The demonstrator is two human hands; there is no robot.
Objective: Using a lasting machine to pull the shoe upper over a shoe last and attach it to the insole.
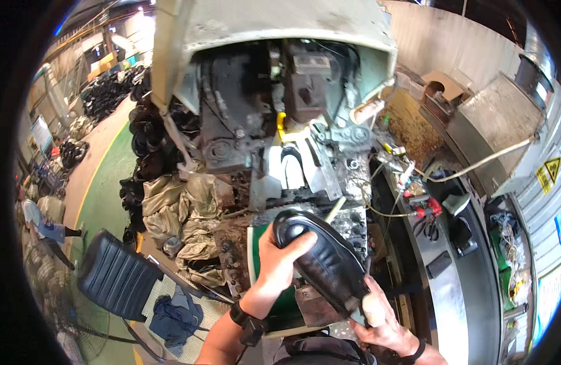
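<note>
Between my hands a black leather shoe (pixel 326 261) is tilted in front of the machine, one end up and left, the other down and right. My left hand (pixel 279 258) is closed round its upper end, the thumb lying across the black leather. At the lower end, my right hand (pixel 381 322) grips the shoe with bent fingers; a pale, rounded patch on this hand I cannot make out. Beyond the shoe stands a large machine (pixel 311 91) with a brightly lit, pale U-shaped part (pixel 291 167) and a yellow piece (pixel 282 126) above it.
Left of the machine are crumpled beige cloths (pixel 189 213) and a heap of black shoes (pixel 148 143). A black chair (pixel 119 274) stands at the lower left, a blue cloth (pixel 174 319) beside it. On the right, a metal bench (pixel 444 286) bears red-handled tools (pixel 427 208). Another person (pixel 40 222) is at far left.
</note>
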